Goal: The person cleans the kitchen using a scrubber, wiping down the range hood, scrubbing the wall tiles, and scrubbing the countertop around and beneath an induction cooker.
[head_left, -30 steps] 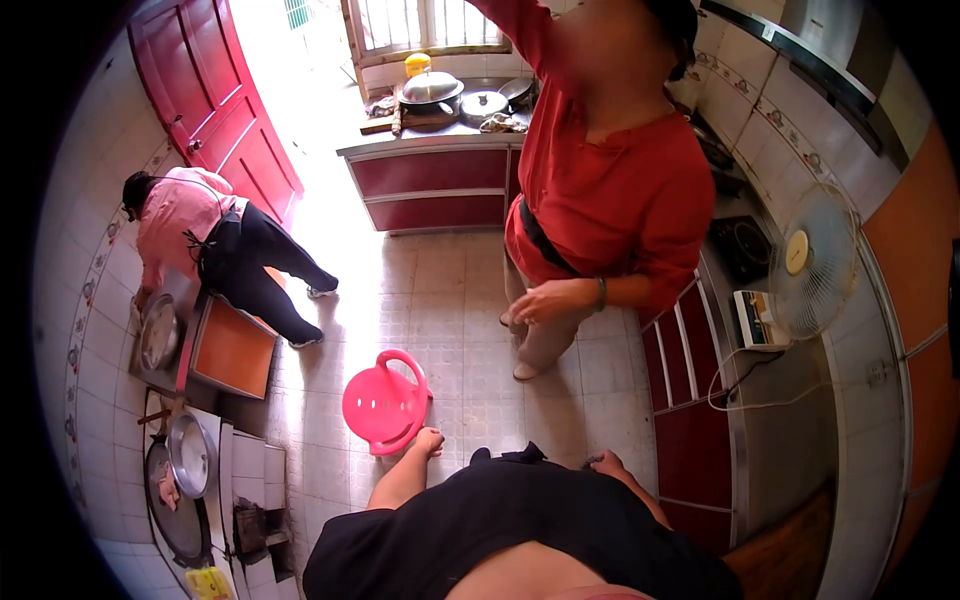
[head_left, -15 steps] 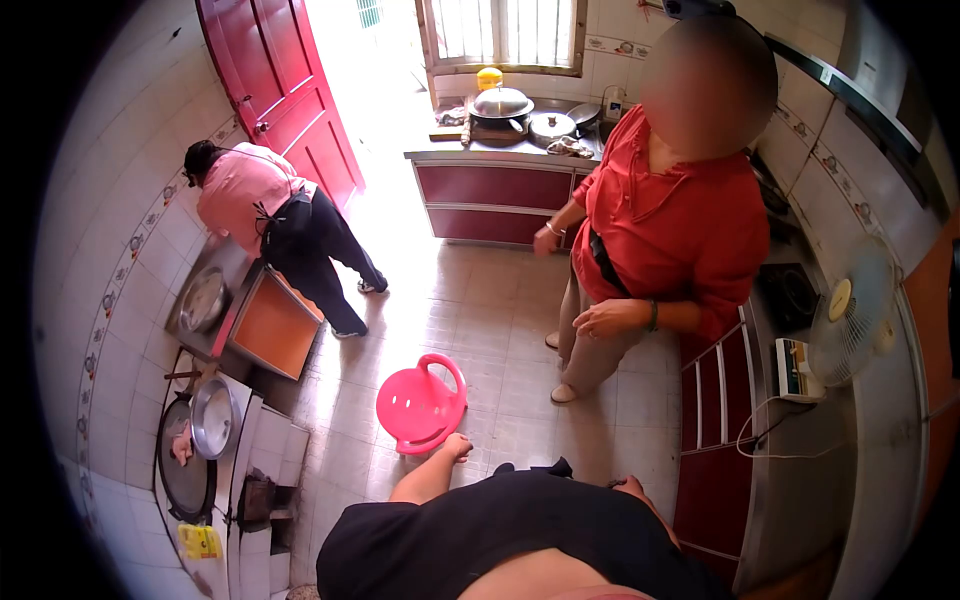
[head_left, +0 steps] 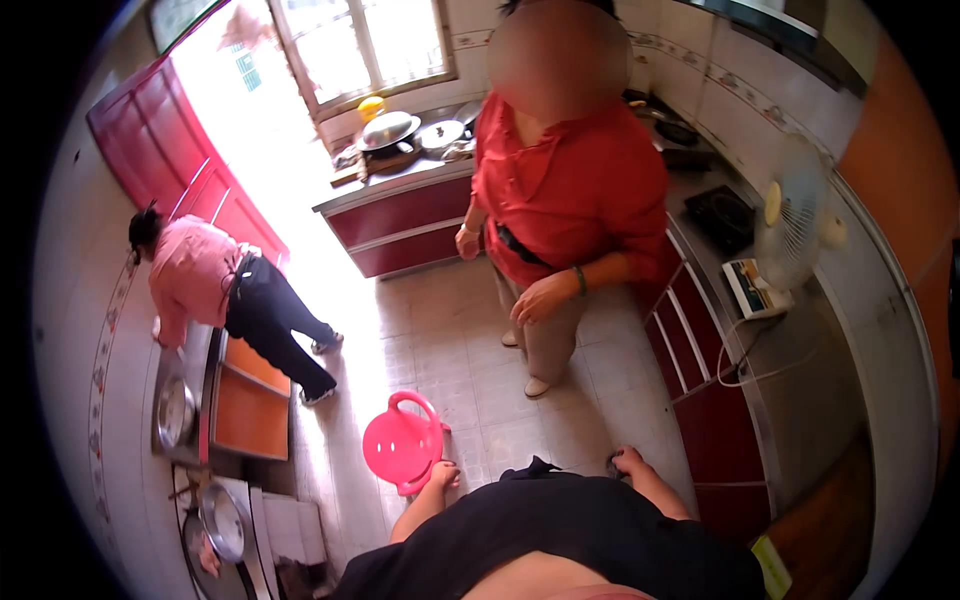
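Left hand (head_left: 445, 474): fingers curled inward, just beside pink stool (head_left: 397, 448) (contact, if any, too small to tell). Stool upright on tiled floor (head_left: 480, 420), smiling face on seat. Right hand (head_left: 628, 461): small dark item (head_left: 613, 466) at fingers, cannot tell what it is or whether gripped. Person in red shirt (head_left: 570, 190) stands ahead, near desk (head_left: 815, 420) bearing fan (head_left: 795, 210). Person in pink shirt (head_left: 195, 265) leans over far-left counter, near metal basin (head_left: 176, 411).
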Demonstrator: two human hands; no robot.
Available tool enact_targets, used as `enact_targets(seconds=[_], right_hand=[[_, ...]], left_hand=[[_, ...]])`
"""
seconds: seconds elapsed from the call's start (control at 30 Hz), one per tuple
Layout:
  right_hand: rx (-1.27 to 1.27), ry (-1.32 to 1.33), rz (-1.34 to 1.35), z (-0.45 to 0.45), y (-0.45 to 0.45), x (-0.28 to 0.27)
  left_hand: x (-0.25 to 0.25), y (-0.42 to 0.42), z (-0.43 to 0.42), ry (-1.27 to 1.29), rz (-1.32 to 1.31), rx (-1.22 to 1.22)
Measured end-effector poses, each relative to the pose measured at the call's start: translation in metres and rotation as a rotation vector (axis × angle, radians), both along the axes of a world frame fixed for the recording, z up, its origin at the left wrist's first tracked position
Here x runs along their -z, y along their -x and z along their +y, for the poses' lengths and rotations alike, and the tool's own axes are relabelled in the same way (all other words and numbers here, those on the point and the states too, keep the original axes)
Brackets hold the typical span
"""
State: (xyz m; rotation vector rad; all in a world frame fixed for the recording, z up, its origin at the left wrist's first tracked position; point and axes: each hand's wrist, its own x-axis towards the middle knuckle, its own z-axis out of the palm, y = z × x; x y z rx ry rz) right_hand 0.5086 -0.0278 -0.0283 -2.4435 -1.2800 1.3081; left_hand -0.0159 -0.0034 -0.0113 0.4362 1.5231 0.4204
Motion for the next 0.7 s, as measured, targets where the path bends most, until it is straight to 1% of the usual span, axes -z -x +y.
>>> enact_targets(seconds=[0.03,0.1,0.13,0.17,0.23,0.27,0.33,0.37,0.4,0.43,0.47,0.5,0.53,0.63,0.7], right_hand=[[0.089,-0.042,-0.004,-0.003,-0.009,0.007],[0.321,-0.087,0.09,0.002,-0.025,-0.011],[0.374,-0.115,0.108,0.003,-0.04,-0.012],[0.428,-0.142,0.126,0.005,-0.053,-0.014],[0.715,-0.213,0.313,0.01,-0.063,-0.073],[0.748,-0.266,0.344,0.012,-0.077,-0.084],[0.843,-0.382,0.362,0.01,-0.099,-0.106],[0.901,-0.444,0.348,0.007,-0.107,-0.125],[0.892,-0.478,0.312,0.003,-0.118,-0.139],[0.883,-0.511,0.275,-0.001,-0.13,-0.151],[0.934,-0.551,0.271,-0.006,-0.137,-0.165],[0.985,-0.59,0.266,-0.01,-0.143,-0.18],[1.023,-0.626,0.249,-0.015,-0.151,-0.188],[1.13,-0.688,0.215,-0.035,-0.169,-0.212],[1.187,-0.728,0.193,-0.045,-0.175,-0.222]], left_hand=[[0.001,-0.001,0.002,-0.004,-0.013,0.035],[-0.006,-0.005,0.005,-0.029,0.121,0.109],[-0.007,-0.008,0.005,-0.043,0.187,0.142],[0.0,-0.009,0.007,-0.018,0.153,0.112],[0.026,-0.008,0.012,0.036,0.089,0.053],[0.034,-0.009,0.015,0.064,0.058,0.024],[0.042,-0.001,0.02,-0.159,-0.008,0.272],[0.039,-0.004,0.025,-0.153,0.006,0.299],[0.035,-0.007,0.03,-0.148,0.019,0.325],[0.017,-0.026,0.038,-0.032,0.091,0.254],[0.005,-0.037,0.043,0.081,0.166,0.18],[-0.002,-0.04,0.048,0.053,0.142,0.229],[0.002,-0.041,0.055,0.026,0.118,0.28],[0.037,-0.04,0.079,-0.054,0.032,0.421],[0.039,-0.046,0.088,-0.048,0.013,0.445]])
